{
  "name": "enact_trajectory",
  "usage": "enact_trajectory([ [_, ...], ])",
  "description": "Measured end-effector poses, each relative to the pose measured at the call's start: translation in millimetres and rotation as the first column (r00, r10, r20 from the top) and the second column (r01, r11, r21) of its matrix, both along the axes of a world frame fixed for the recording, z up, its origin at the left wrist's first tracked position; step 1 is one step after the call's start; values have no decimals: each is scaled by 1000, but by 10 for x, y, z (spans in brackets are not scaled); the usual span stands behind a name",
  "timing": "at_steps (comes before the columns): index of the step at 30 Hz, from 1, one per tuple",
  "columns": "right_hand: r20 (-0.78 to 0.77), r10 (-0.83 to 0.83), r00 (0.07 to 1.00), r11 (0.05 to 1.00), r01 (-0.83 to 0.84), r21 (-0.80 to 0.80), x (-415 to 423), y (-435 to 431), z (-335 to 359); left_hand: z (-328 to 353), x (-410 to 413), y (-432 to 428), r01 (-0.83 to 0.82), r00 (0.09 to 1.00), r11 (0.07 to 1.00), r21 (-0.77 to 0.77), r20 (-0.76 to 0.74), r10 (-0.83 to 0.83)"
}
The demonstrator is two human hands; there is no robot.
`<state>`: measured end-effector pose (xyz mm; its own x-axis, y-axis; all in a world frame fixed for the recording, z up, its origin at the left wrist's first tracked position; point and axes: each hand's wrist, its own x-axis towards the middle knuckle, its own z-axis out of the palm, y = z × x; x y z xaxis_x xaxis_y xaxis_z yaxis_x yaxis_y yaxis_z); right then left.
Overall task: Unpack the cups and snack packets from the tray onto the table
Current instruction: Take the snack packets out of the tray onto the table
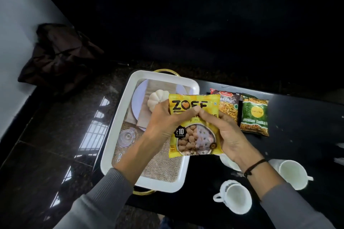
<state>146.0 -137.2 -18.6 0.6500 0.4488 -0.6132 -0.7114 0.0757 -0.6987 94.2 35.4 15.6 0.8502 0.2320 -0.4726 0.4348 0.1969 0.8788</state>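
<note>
left hand [163, 122] + right hand [221, 135]: both gripped yellow snack packet [193, 126], frame centre, above tray [115, 117] right edge | two packets [242, 111], three cups [236, 197]: on surface, right

A home sitting or dining corner: a glossy dark stone floor [46, 145] at eight o'clock mirrors a barred window, with a low black table [297, 135] at three o'clock.

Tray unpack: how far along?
Nearly done. Two snack packets and three cups already sit on the table. Left hand and right hand hold the yellow packet above the tray, which looks otherwise cleared. Left: set it down.
</note>
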Motion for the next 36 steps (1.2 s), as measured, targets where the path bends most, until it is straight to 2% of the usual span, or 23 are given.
enact_trajectory([
  [4, -20, -71, 997, 993, 68, -96, 54, -296, 18, -25, 181, -316, -21, 999, 1000, -6, -45, 21],
  [8, -45, -148, 988, 978, 139, -156, 133, -570, 83, -55, 357, -613, 22, 994, 995, -95, -102, -31],
  [12, -35, -201, 979, 961, 190, -202, 257, -970, 158, -85, 543, -934, 69, 987, 997, -23, -144, -72],
  [19, 130, -256, 958, 876, 287, -388, 412, -1625, 172, -165, 865, -1659, 140, 979, 987, -73, -139, -149],
  [24, 263, -308, 914, 743, 404, -533, 613, -2098, 43, -275, 1134, -2159, 250, 947, 966, -69, -190, -259],
  [28, 285, -277, 918, 633, 397, -665, 786, -2363, -138, -427, 1271, -2480, 323, 924, 946, -2, -217, -315],
  [32, 282, -218, 934, 582, 357, -731, 880, -2459, -305, -542, 1344, -2635, 374, 907, 922, 99, -246, -342],
  [34, 283, -147, 948, 567, 315, -761, 894, -2467, -341, -566, 1337, -2644, 440, 889, 872, 216, -239, -390],
  [36, 333, -57, 941, 533, 311, -787, 891, -2460, -350, -576, 1327, -2619, 516, 856, 780, 354, -229, -462],
])
